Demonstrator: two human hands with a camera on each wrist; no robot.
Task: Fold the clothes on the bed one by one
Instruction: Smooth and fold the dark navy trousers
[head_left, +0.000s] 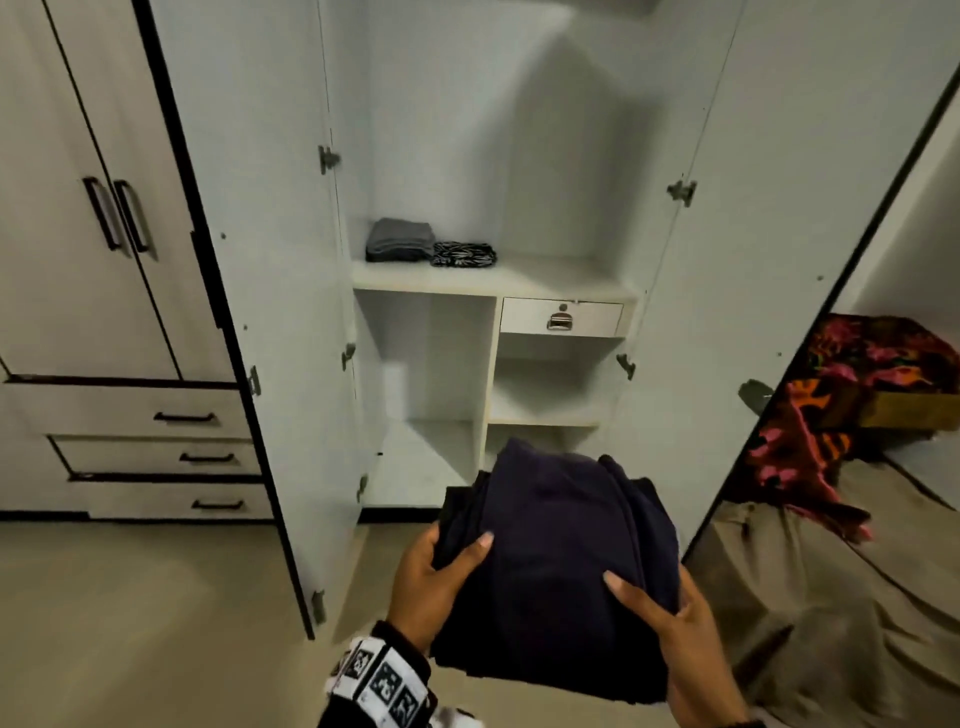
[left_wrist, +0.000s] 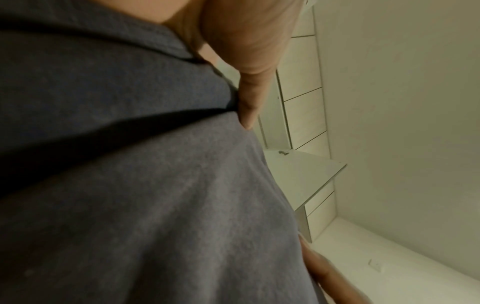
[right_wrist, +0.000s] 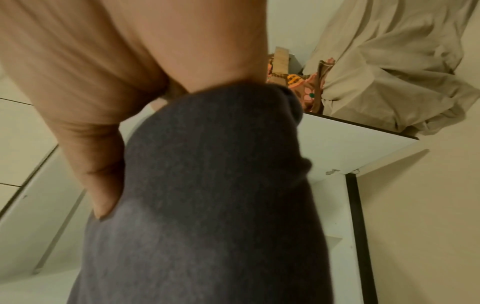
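Observation:
A folded dark navy garment (head_left: 558, 561) is held between both hands in front of an open white wardrobe (head_left: 493, 280). My left hand (head_left: 436, 577) grips its left edge, thumb on top and fingers underneath. My right hand (head_left: 670, 618) grips the right edge the same way. The left wrist view shows the cloth (left_wrist: 130, 185) with my thumb (left_wrist: 249, 107) pressed on it. In the right wrist view my thumb (right_wrist: 103, 185) lies against the cloth (right_wrist: 207, 205). On the wardrobe shelf lie a folded grey garment (head_left: 400, 240) and a black-and-white patterned one (head_left: 464, 254).
Both wardrobe doors stand open, the left door (head_left: 249, 260) and the right door (head_left: 769, 260). A small drawer (head_left: 561, 317) sits under the shelf, with bare compartments below. The bed (head_left: 831, 571) with a beige sheet and a red patterned cloth (head_left: 857, 384) lies at right. Closed drawers (head_left: 156, 452) stand at left.

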